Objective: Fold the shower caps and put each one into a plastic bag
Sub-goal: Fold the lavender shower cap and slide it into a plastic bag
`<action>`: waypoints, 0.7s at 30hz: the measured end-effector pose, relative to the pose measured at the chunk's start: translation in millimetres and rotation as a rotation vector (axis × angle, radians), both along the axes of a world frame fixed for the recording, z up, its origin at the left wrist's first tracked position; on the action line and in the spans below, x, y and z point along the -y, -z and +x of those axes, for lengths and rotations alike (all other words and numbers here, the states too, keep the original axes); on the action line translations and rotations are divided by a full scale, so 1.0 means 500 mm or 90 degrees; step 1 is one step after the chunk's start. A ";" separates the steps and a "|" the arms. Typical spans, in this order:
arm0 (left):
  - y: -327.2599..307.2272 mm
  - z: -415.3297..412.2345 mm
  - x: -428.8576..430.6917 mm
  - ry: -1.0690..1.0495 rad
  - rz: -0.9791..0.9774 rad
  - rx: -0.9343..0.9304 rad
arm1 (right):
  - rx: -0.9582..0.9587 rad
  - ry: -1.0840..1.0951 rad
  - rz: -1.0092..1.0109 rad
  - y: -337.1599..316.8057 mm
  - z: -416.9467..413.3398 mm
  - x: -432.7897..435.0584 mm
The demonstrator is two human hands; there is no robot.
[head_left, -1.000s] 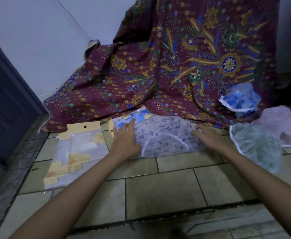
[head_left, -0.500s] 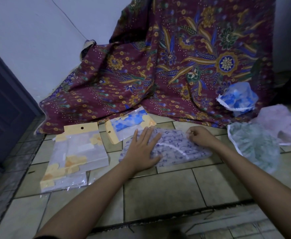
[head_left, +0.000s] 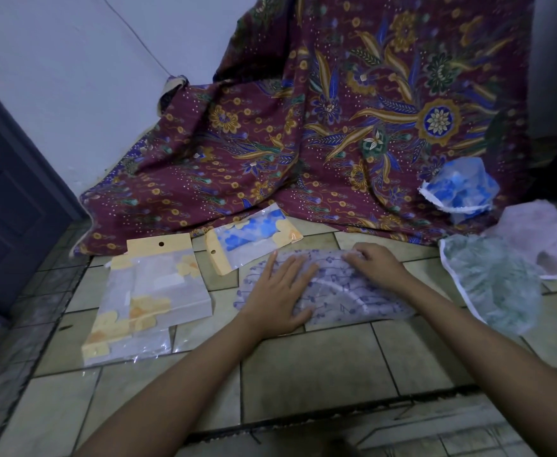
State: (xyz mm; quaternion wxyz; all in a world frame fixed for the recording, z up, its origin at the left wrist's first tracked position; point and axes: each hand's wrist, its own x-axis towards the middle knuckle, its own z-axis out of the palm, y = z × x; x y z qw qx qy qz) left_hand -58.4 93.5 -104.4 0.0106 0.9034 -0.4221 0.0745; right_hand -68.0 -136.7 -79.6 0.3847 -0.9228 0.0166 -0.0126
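A translucent shower cap with a purple print lies folded flat on the tiled floor. My left hand presses its left part with straight, spread fingers. My right hand has curled fingers on the cap's upper right edge and pinches it. Behind the cap lies a plastic bag with a blue-patterned cap inside. A stack of plastic bags with yellow header cards lies to the left.
A maroon batik cloth drapes down the wall onto the floor. Loose caps lie at right: a blue one, a green one, a pink one. A dark door stands at left.
The cap went from spread wide to folded into a narrower strip nearer me. My left hand moved onto it and flattened; my right hand shifted to its upper right edge.
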 end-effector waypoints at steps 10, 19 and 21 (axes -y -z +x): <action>-0.019 -0.033 0.041 -0.096 -0.001 -0.113 | 0.029 -0.016 -0.028 0.022 0.012 -0.010; -0.060 -0.005 0.052 -0.346 -0.098 -0.131 | 0.006 -0.028 0.074 0.021 -0.005 -0.007; -0.061 0.005 0.049 -0.339 -0.085 -0.129 | 0.044 0.010 0.006 0.026 -0.001 -0.014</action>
